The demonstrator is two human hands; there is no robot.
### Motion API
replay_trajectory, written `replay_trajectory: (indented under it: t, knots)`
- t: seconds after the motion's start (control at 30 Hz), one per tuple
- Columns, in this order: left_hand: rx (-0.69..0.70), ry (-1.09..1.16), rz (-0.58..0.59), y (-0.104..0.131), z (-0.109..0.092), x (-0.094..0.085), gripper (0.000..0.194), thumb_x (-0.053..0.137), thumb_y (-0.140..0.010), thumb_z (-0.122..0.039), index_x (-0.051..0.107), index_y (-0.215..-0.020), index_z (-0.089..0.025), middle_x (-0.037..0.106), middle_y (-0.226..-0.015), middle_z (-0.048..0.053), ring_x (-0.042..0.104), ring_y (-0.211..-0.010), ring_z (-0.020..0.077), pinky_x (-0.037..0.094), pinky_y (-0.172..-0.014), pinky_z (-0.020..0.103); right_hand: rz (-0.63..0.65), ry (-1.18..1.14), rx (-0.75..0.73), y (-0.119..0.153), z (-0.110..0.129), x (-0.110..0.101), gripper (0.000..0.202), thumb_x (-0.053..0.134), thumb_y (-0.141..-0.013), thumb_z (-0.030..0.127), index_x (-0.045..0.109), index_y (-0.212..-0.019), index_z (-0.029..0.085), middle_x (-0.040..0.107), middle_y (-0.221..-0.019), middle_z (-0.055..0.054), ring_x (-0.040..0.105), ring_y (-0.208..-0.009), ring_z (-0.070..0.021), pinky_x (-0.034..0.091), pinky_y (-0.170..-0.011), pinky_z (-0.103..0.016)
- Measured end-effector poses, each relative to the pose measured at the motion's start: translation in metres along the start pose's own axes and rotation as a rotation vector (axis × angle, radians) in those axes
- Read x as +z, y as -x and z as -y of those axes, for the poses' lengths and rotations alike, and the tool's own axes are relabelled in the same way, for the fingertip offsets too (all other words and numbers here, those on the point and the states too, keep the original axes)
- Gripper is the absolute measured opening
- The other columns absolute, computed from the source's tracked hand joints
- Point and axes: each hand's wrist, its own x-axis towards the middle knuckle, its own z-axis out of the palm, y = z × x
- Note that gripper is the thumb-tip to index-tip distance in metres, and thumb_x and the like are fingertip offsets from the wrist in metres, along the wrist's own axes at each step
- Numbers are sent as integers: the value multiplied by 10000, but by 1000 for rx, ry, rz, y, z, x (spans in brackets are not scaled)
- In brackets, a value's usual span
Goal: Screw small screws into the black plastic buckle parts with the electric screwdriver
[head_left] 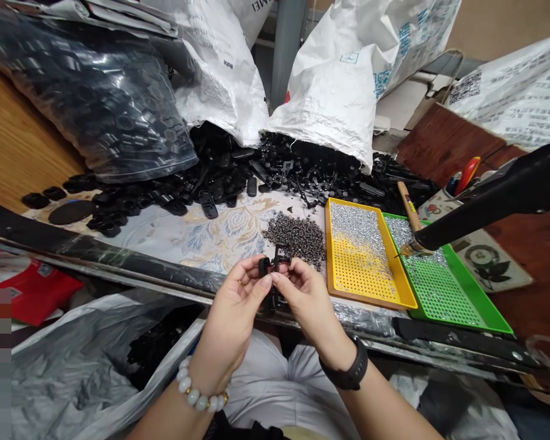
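Between my two hands is a black plastic assembly (273,299) with thin arms and a rounded piece at its left end; parts of it are hidden behind my fingers. My left hand (241,299) pinches its left side between thumb and fingers. On the other side, my right hand (305,296) grips it with thumb and forefinger, the thumbs nearly touching. Just beyond the hands lies a heap of small dark metal pieces (297,235) on the patterned table top (224,226).
Black plastic parts (206,201) are piled along the back beneath white sacks (330,104) and a clear bag (132,116). A yellow tray (371,293) and a green tray (474,299) hold small silver pieces. A black-shafted power screwdriver (486,198) leans in from the right.
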Motion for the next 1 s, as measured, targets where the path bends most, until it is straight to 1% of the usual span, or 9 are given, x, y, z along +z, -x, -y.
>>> replay_trajectory:
  t: [0.2,0.33,0.5,0.73,0.87,1.0]
  knots:
    - [-21,-47,35,2,6,-4,323,671,-748,-308,573,-1038,-203,638,-1064,43,590,-1019,153,445,-922,266,-19,3,1,-1,-2,0,213,675,-692,312,503,-701,188,532,-711,21,486,-659,-108,409,-639,-235]
    - [-36,-47,40,2,5,-2,323,663,-756,-312,564,-1037,-189,642,-1053,53,587,-1037,167,437,-938,282,-17,-13,8,-1,-2,1,210,678,-689,297,500,-693,187,525,-706,30,476,-646,-99,398,-624,-222]
    - [-39,-24,34,2,2,0,323,680,-739,-306,579,-1021,-184,651,-1034,53,594,-1013,161,446,-921,274,-3,-21,-9,-1,-1,0,186,673,-702,284,514,-707,187,530,-713,31,481,-653,-98,399,-630,-221]
    - [-21,-48,24,1,6,-3,324,686,-735,-301,601,-1036,-214,651,-1034,36,600,-989,148,458,-903,260,11,26,6,-2,1,0,185,670,-695,300,525,-711,186,538,-709,23,487,-659,-108,408,-635,-228]
    - [2,-25,24,-1,7,-4,318,671,-749,-288,614,-1052,-212,654,-1079,47,592,-1032,165,440,-949,287,38,42,34,-5,6,-2,231,686,-666,312,494,-647,184,491,-630,44,443,-591,-90,381,-572,-215]
    - [26,-49,25,-4,10,-7,326,626,-787,-322,623,-1100,-230,616,-1200,35,507,-1175,183,370,-1035,309,107,1,87,-9,9,-3,241,686,-658,339,500,-649,187,448,-572,64,378,-496,-66,322,-463,-196]
